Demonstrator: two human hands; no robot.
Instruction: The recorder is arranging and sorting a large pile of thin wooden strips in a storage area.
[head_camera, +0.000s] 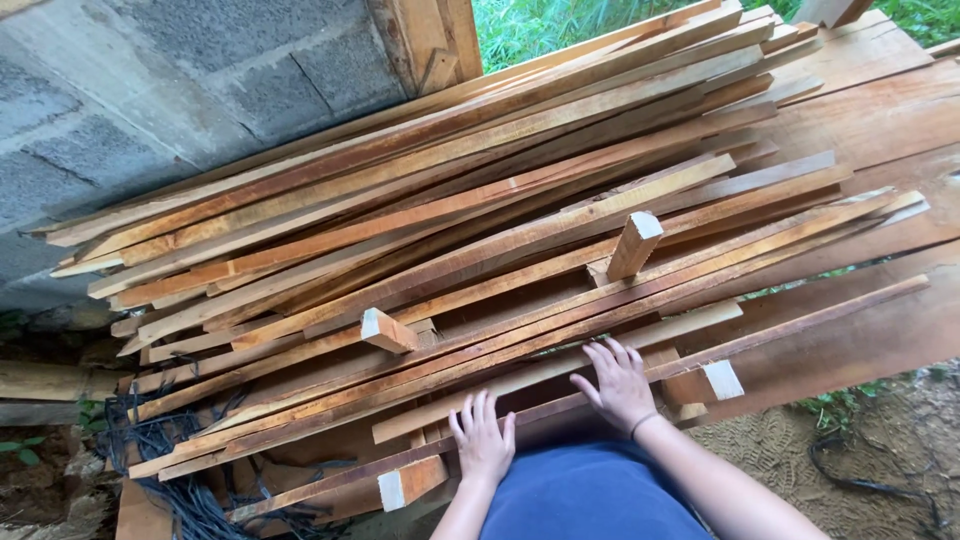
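Note:
A big pile of long reddish-brown wooden slats (470, 200) lies slanted in front of me. My left hand (483, 438) rests flat, fingers spread, on the near edge of the pile, on a thin slat (330, 480). Palm down on a paler slat (560, 368) is my right hand (618, 385), with a dark band on its wrist. Neither hand grips anything. Short wood blocks (633, 245) (386, 330) stick up among the slats.
A grey concrete block wall (150, 90) stands at the upper left. Wide planks (880, 110) lie at the right. Dark cables (170, 470) tangle on the ground at the lower left. Green plants (540, 25) show beyond the pile. Sandy ground (800, 450) lies at the lower right.

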